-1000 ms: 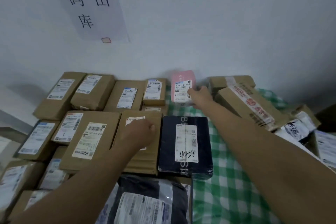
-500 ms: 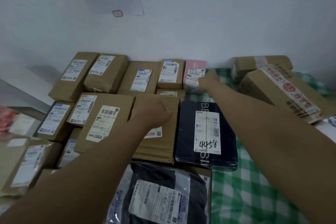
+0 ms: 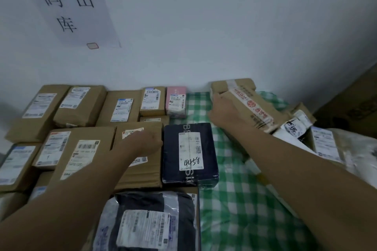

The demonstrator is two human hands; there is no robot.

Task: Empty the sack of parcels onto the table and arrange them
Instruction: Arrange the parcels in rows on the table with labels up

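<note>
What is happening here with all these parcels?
A person is arranging parcels in rows on a table with a green checked cloth. The right hand grips the end of a long taped carton in the unsorted pile at the right. The left hand, fingers curled, rests on a brown box beside the dark box. A pink parcel ends the back row.
</note>
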